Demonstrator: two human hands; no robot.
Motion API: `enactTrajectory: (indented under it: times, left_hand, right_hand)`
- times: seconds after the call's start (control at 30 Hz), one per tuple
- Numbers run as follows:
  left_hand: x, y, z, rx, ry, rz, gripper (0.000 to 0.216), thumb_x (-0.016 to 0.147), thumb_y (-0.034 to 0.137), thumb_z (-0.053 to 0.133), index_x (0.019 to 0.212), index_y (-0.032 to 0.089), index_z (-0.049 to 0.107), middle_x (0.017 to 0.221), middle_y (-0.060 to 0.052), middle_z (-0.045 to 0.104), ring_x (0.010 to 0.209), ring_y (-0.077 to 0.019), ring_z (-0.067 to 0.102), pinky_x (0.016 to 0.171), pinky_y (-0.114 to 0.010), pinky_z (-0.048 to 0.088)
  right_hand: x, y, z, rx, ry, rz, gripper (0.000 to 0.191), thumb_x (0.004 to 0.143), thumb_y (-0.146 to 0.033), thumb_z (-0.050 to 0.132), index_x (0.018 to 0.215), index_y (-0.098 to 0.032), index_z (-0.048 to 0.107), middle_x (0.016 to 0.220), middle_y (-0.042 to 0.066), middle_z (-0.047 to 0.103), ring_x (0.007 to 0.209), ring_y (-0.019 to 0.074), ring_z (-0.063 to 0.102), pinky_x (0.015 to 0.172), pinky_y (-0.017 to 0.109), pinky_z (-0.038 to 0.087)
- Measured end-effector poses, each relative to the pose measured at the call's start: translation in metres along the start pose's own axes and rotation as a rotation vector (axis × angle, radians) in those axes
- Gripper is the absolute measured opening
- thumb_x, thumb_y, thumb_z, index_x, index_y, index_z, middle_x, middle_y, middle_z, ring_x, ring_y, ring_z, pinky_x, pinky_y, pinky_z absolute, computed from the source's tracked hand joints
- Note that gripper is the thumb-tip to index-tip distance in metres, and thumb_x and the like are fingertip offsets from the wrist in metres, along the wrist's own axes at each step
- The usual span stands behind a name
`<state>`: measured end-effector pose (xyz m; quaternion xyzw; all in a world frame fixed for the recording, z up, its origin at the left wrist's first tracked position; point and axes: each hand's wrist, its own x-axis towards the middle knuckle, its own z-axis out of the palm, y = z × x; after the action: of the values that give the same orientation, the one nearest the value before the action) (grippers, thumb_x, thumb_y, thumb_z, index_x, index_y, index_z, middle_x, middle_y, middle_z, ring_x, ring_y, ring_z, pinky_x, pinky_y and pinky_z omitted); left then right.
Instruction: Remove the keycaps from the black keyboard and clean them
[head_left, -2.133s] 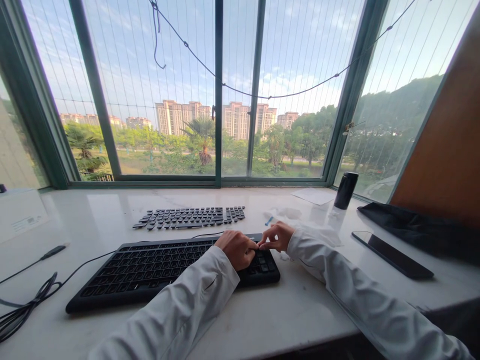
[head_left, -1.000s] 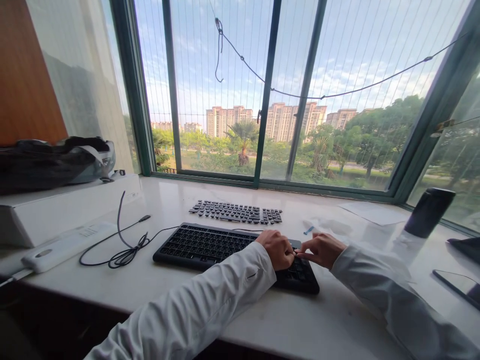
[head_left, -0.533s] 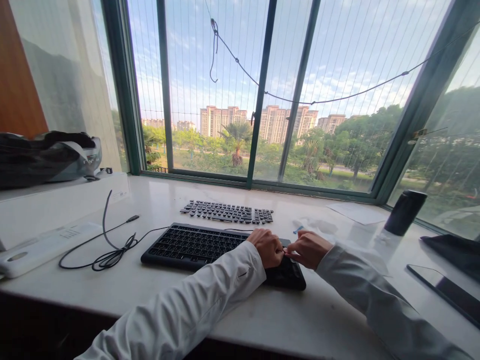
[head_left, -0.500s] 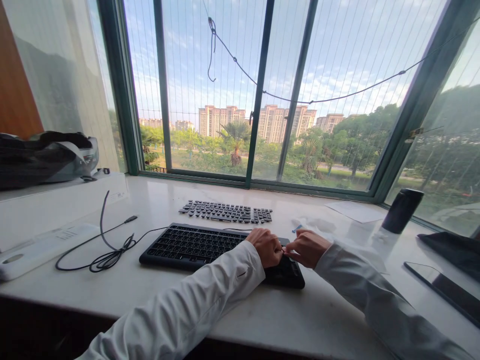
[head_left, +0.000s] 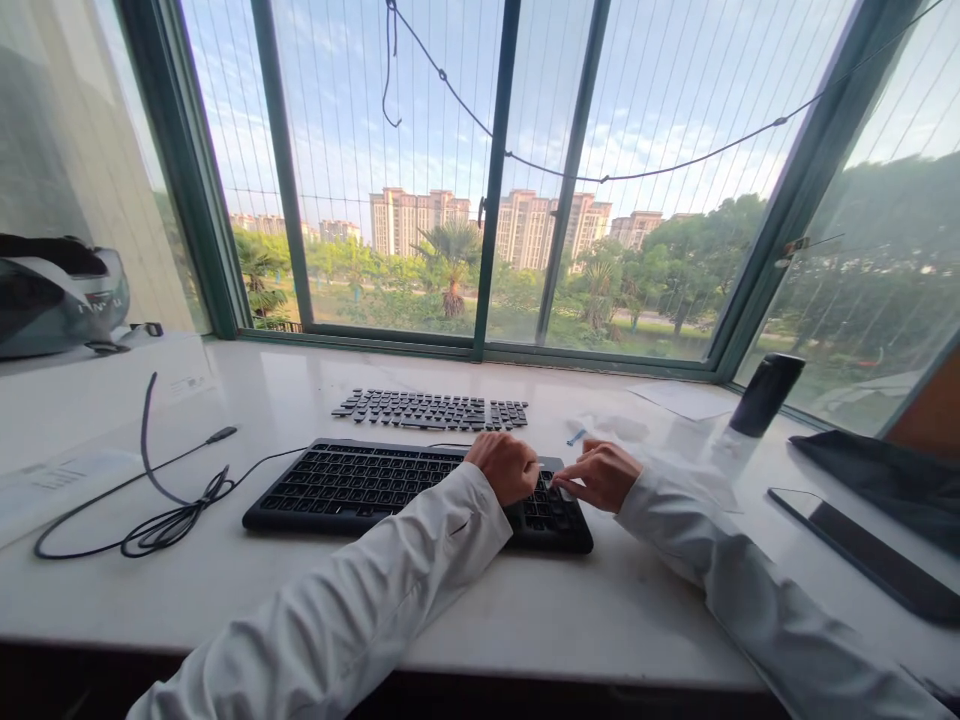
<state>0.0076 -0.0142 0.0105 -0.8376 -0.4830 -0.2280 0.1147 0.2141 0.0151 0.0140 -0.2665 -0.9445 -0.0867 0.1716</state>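
A black keyboard (head_left: 360, 485) lies on the white table, its keys bared to dark sockets over most of the board. My left hand (head_left: 504, 468) is closed in a fist above the right part of the keyboard; a small pale tip shows by its fingers, too small to name. Over the number pad (head_left: 546, 512), my right hand (head_left: 604, 475) has thumb and index finger close together at the keys; what lies between them is hidden. Behind the keyboard, loose black keycaps (head_left: 431, 410) are laid out in rows.
A coiled black cable (head_left: 176, 525) lies on the left, near a white box (head_left: 97, 385) bearing a dark helmet-like item (head_left: 64, 295). To the right are clear plastic wrap (head_left: 615, 428), a black cylinder (head_left: 766, 395), a phone (head_left: 847, 545) and black cloth (head_left: 877, 480). Windows stand behind.
My hands were together over the number pad and are now apart, with the right fingers at the keys. The camera view has shifted to the right.
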Motion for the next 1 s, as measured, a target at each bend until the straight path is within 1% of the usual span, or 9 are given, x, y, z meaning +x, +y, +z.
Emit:
enactTrajectory:
  times: [0.2, 0.3, 0.4, 0.5, 0.6, 0.67, 0.73, 0.83, 1.0]
  left_hand:
    - [0.0, -0.001, -0.002, -0.021, -0.066, -0.039, 0.028, 0.074, 0.027, 0.046, 0.07, 0.018, 0.072, 0.071, -0.01, 0.069, 0.07, -0.0224, 0.064, 0.062, -0.031, 0.043]
    - [0.0, 0.0, -0.004, -0.042, -0.098, -0.063, 0.028, 0.076, 0.026, 0.046, 0.074, 0.017, 0.072, 0.074, -0.011, 0.069, 0.074, -0.023, 0.064, 0.066, -0.032, 0.045]
    - [0.0, 0.0, -0.005, -0.055, -0.093, -0.074, 0.028, 0.078, 0.025, 0.044, 0.076, 0.017, 0.071, 0.078, -0.01, 0.07, 0.077, -0.0228, 0.065, 0.069, -0.033, 0.046]
    - [0.0, -0.001, -0.006, -0.059, -0.072, -0.056, 0.03, 0.08, 0.024, 0.042, 0.079, 0.017, 0.07, 0.081, -0.01, 0.07, 0.078, -0.0229, 0.065, 0.069, -0.034, 0.048]
    - [0.0, -0.002, -0.006, -0.058, -0.062, -0.048, 0.03, 0.081, 0.024, 0.041, 0.08, 0.016, 0.07, 0.083, -0.011, 0.07, 0.079, -0.0226, 0.065, 0.07, -0.034, 0.049]
    - [0.0, -0.002, -0.006, -0.056, -0.058, -0.047, 0.03, 0.081, 0.024, 0.041, 0.08, 0.016, 0.07, 0.083, -0.011, 0.07, 0.079, -0.0227, 0.065, 0.07, -0.035, 0.049]
    - [0.0, -0.003, -0.007, -0.051, -0.058, -0.045, 0.029, 0.08, 0.024, 0.042, 0.079, 0.016, 0.07, 0.082, -0.011, 0.07, 0.078, -0.0232, 0.065, 0.07, -0.035, 0.05]
    - [0.001, -0.005, -0.007, -0.047, -0.057, -0.038, 0.028, 0.079, 0.024, 0.043, 0.077, 0.015, 0.069, 0.08, -0.011, 0.07, 0.077, -0.0243, 0.066, 0.068, -0.035, 0.051]
    - [0.001, -0.006, -0.008, -0.07, -0.068, 0.002, 0.026, 0.078, 0.023, 0.044, 0.076, 0.013, 0.068, 0.078, -0.011, 0.069, 0.075, -0.0254, 0.066, 0.065, -0.035, 0.051]
  right_hand:
    - [0.002, -0.001, 0.004, 0.052, -0.038, 0.079, 0.034, 0.087, -0.042, 0.047, 0.083, -0.024, 0.075, 0.048, 0.001, 0.062, 0.044, 0.0097, 0.048, 0.069, 0.029, 0.038]
    - [-0.001, 0.006, 0.006, 0.022, 0.063, 0.206, 0.038, 0.087, -0.046, 0.044, 0.084, -0.024, 0.075, 0.051, 0.002, 0.063, 0.044, 0.0096, 0.047, 0.073, 0.029, 0.039]
    - [0.0, 0.018, 0.009, -0.106, 0.152, 0.393, 0.039, 0.087, -0.048, 0.042, 0.088, -0.025, 0.074, 0.052, 0.002, 0.063, 0.053, 0.013, 0.051, 0.073, 0.028, 0.04]
    - [0.015, 0.032, 0.009, -0.232, 0.072, 0.475, 0.04, 0.086, -0.05, 0.041, 0.093, -0.027, 0.073, 0.058, 0.002, 0.065, 0.064, 0.0164, 0.056, 0.071, 0.028, 0.04]
    - [0.044, 0.052, 0.01, -0.333, -0.099, 0.49, 0.039, 0.087, -0.049, 0.04, 0.098, -0.028, 0.071, 0.073, 0.004, 0.07, 0.075, 0.0189, 0.06, 0.078, 0.031, 0.039]
    - [0.069, 0.068, 0.014, -0.387, -0.239, 0.483, 0.036, 0.087, -0.046, 0.042, 0.102, -0.027, 0.069, 0.087, 0.007, 0.071, 0.086, 0.0215, 0.061, 0.088, 0.035, 0.036]
    - [0.092, 0.084, 0.022, -0.388, -0.274, 0.492, 0.034, 0.084, -0.044, 0.049, 0.105, -0.026, 0.068, 0.096, 0.009, 0.07, 0.093, 0.0235, 0.06, 0.092, 0.038, 0.034]
    - [0.119, 0.106, 0.04, -0.371, -0.311, 0.541, 0.038, 0.08, -0.043, 0.055, 0.113, -0.027, 0.063, 0.107, 0.01, 0.067, 0.099, 0.0248, 0.06, 0.088, 0.038, 0.039]
    - [0.14, 0.129, 0.064, -0.351, -0.353, 0.596, 0.04, 0.079, -0.044, 0.056, 0.114, -0.027, 0.062, 0.111, 0.009, 0.065, 0.099, 0.0228, 0.06, 0.081, 0.032, 0.043]
